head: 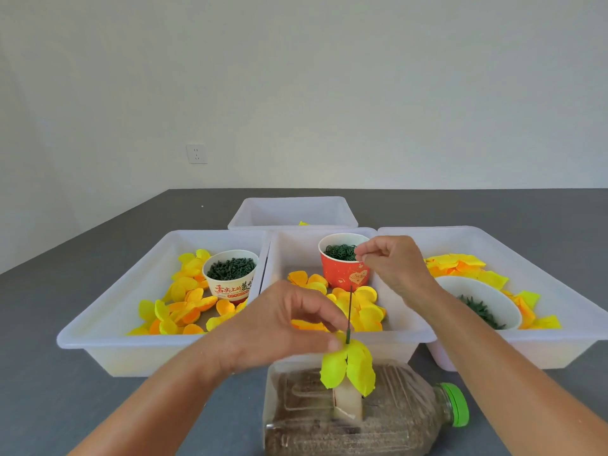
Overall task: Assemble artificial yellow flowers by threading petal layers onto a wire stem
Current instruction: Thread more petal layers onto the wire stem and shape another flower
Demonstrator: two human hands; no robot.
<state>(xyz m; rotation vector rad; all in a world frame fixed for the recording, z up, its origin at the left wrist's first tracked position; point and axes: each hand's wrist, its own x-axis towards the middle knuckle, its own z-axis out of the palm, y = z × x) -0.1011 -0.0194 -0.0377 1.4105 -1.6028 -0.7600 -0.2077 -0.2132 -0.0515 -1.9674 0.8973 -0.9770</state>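
Note:
A thin dark green wire stem stands upright out of a sand-filled plastic bottle lying on its side. Yellow-green petal layers hang on the stem just above the bottle. My left hand pinches the stem's base where the petals sit. Over the red paper cup of small green parts, my right hand has its thumb and forefinger pinched together; whether something is between them is too small to tell.
Three white trays stand side by side: the left tray, the middle tray and the right tray, all holding yellow and orange petals. A white printed cup and a white bowl hold green parts. Another tray stands behind them.

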